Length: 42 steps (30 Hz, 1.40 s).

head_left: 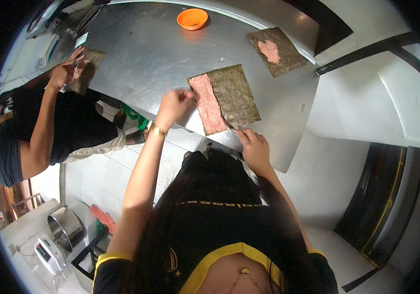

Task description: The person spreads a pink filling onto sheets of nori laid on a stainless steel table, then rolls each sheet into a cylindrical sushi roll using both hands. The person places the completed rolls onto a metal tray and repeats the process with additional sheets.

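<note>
A dark green nori sheet [237, 95] lies before me on the steel table, its left part covered by a band of pink minced paste [207, 104]. At the sheet's left edge, my left hand [175, 105] is closed with its fingertips pinched against the nori; they are slightly blurred. My right hand [255, 148] grips a thin metal utensil [231, 128] by the sheet's near edge, at the lower end of the paste. Most of that utensil is hidden by the fingers, so its exact kind does not show.
On the steel table [141, 54] stand an orange bowl [192, 19] at the back and a second nori sheet [288, 54] with a paste patch at far right. A co-worker [48, 122] at left handles another nori sheet [94, 68]. A metal pot [66, 228] sits lower left.
</note>
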Each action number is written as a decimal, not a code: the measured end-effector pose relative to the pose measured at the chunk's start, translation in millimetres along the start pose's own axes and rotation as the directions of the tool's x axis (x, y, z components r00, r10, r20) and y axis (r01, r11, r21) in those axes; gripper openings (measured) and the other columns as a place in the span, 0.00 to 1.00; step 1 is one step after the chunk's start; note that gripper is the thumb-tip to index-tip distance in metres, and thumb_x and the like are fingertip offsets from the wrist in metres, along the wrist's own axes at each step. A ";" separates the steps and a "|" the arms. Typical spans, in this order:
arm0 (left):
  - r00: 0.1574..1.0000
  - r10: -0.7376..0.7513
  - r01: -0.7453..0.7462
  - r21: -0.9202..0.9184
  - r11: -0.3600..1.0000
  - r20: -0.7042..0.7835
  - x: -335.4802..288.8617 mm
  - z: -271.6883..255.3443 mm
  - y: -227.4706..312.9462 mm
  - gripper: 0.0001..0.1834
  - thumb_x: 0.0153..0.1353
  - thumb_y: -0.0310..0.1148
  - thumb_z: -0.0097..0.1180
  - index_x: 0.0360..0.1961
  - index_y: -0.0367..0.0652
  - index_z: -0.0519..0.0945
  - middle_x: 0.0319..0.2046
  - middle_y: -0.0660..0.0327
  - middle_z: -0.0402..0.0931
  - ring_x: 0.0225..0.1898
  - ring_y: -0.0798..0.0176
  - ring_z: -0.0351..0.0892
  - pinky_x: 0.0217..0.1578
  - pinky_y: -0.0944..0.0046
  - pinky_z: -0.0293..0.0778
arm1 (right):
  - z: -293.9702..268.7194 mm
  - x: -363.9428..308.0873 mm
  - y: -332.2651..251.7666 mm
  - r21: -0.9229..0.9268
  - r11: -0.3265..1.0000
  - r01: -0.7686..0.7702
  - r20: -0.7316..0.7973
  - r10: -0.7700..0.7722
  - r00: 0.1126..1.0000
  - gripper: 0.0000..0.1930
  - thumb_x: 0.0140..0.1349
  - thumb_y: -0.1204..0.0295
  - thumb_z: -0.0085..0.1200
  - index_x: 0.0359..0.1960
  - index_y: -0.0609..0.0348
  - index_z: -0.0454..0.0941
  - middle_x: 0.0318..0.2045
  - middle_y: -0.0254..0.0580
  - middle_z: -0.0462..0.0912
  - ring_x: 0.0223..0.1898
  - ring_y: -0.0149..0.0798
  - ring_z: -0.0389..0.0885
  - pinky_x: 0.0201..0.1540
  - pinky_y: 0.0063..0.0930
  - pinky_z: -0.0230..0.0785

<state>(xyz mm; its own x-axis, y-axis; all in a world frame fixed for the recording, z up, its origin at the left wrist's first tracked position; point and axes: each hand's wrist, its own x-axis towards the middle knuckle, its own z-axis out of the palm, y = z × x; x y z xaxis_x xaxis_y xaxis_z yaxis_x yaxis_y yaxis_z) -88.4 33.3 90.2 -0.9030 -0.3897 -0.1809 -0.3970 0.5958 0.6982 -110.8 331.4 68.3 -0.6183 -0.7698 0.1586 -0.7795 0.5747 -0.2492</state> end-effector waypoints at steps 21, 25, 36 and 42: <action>0.899 -0.037 0.387 -0.752 0.534 0.436 -54.8 46.1 -42.2 0.16 0.64 0.19 0.42 0.54 0.31 0.70 0.47 0.53 0.77 0.48 0.64 0.78 0.46 0.71 0.75 | 6.7 -4.1 -84.4 -0.033 0.994 -0.105 -0.106 0.101 0.989 0.19 0.53 0.76 0.48 0.48 0.56 0.78 0.40 0.36 0.75 0.33 0.40 0.75 0.36 0.33 0.68; 0.888 -0.027 0.407 -0.758 0.509 0.459 -52.4 41.9 -43.4 0.17 0.64 0.19 0.42 0.54 0.31 0.69 0.48 0.52 0.76 0.48 0.63 0.78 0.47 0.70 0.75 | -2.7 -0.4 -84.7 0.157 0.947 -0.279 -0.190 0.306 0.933 0.19 0.51 0.80 0.48 0.45 0.51 0.80 0.37 0.38 0.78 0.35 0.45 0.79 0.36 0.37 0.70; 0.925 -0.043 0.363 -0.847 0.388 0.377 -48.0 48.1 -46.1 0.21 0.65 0.19 0.42 0.59 0.31 0.63 0.54 0.51 0.72 0.55 0.61 0.74 0.54 0.66 0.71 | 18.6 38.3 -70.1 -0.053 0.932 -0.359 -0.064 0.355 0.933 0.18 0.48 0.78 0.50 0.44 0.55 0.79 0.38 0.46 0.79 0.38 0.48 0.79 0.39 0.41 0.71; 0.921 -0.052 0.383 -0.868 0.315 0.387 -50.8 45.8 -42.6 0.21 0.65 0.19 0.42 0.59 0.31 0.63 0.55 0.51 0.71 0.56 0.61 0.73 0.54 0.69 0.72 | 9.9 27.0 -86.2 -0.006 0.986 -0.164 -0.107 0.162 0.981 0.19 0.48 0.81 0.49 0.43 0.52 0.80 0.39 0.41 0.79 0.36 0.48 0.79 0.38 0.40 0.72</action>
<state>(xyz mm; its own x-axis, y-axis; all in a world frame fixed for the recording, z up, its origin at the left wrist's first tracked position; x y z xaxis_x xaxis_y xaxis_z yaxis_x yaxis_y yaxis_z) -33.1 59.9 38.0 -0.8745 -0.1176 -0.4706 -0.3280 -0.5713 0.7523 -59.4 258.4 84.6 -0.7438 -0.6321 0.2173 -0.6682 0.6948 -0.2662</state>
